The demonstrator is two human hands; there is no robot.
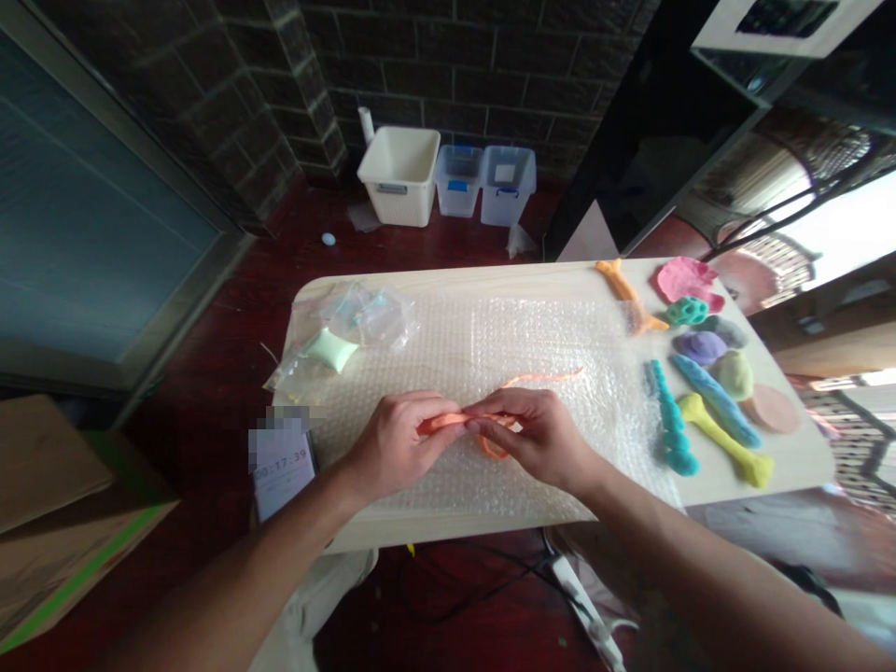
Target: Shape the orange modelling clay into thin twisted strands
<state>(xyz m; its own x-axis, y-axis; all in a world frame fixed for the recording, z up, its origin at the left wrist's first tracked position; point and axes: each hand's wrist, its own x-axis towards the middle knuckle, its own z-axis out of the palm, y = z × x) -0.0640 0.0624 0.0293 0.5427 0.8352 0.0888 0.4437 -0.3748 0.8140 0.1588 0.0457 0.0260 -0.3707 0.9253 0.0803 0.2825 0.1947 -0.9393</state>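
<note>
Both hands meet over the middle of the bubble wrap [448, 364]. My left hand [402, 439] pinches one end of an orange strip of modelling clay [442, 423] between thumb and fingers. Close beside it, my right hand [532, 429] is closed on the same clay. A loop of the strip hangs under the right fingers, and a thin, twisted tail stretches beyond them to the right across the wrap. Part of the clay is hidden inside the fingers.
Clay shapes line the table's right side: a yellow bone [724, 439], blue roll [714, 397], teal beaded stick [672, 420], orange piece [626, 294] and pink sheet [682, 280]. At left are a pale green packet [332, 350], plastic bags [371, 313] and a phone [281, 471].
</note>
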